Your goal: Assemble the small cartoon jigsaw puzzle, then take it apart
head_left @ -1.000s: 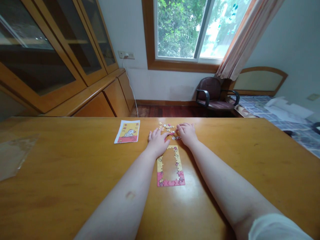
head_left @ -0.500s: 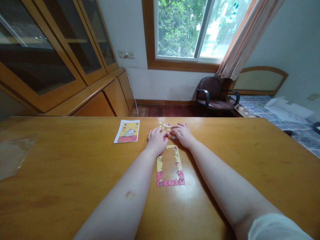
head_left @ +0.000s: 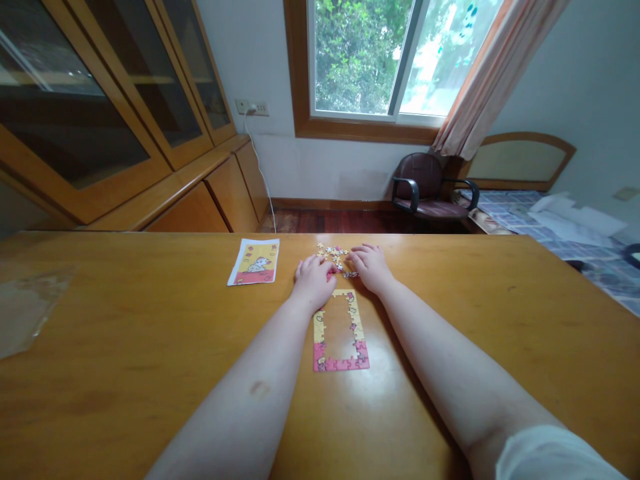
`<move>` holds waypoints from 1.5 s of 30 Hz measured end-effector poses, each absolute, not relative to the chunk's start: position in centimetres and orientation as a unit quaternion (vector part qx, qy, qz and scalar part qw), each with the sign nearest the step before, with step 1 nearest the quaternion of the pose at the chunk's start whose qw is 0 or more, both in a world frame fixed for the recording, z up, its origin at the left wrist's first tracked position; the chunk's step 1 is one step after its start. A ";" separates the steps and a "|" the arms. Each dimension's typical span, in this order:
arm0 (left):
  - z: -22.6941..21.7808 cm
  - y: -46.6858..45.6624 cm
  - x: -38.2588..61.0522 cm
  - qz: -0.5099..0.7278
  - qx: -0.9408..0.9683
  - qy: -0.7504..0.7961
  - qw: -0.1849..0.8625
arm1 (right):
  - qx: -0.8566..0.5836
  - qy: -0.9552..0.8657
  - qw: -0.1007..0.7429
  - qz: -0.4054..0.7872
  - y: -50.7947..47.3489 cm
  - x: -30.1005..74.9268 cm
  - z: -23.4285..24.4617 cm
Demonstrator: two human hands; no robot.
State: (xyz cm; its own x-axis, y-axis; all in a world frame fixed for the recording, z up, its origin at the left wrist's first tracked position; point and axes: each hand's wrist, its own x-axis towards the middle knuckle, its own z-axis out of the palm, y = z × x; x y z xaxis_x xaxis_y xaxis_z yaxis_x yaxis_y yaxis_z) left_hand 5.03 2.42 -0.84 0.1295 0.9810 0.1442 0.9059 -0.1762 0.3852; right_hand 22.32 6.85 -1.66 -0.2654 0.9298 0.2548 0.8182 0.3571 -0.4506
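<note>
My left hand (head_left: 313, 283) rests on the table at the left side of a small heap of loose jigsaw pieces (head_left: 334, 253). Its fingers are apart, and pink pieces (head_left: 330, 274) show by the index finger and thumb; I see no firm grip on them. Across the heap, my right hand (head_left: 371, 268) lies with fingers stretched out, its tips touching or close to the right-hand pieces. Nearer to me is a joined rectangular puzzle border (head_left: 343, 365), yellow at the top and pink at the bottom, with bare table inside. My left wrist covers its upper left corner.
A picture card (head_left: 256, 262) with a white animal on yellow and pink lies left of my hands. Clear plastic (head_left: 30, 307) sits at the table's (head_left: 150, 320) far left. Beyond the far edge are a cabinet (head_left: 200, 193), an armchair (head_left: 425, 187) and a bed (head_left: 530, 213).
My right hand has shifted slightly right, away from the heap, uncovering a few more pieces. My left hand stays nearly still, and the puzzle border has not moved.
</note>
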 end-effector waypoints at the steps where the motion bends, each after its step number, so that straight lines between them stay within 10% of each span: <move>1: -0.9 2.4 5.0 0.184 0.746 0.632 0.101 | -0.545 -0.795 0.239 0.118 6.8 22.3 -1.6; 45: -1.3 3.1 4.6 0.211 0.707 0.671 0.079 | -0.545 -0.797 0.246 0.090 7.1 22.6 -1.4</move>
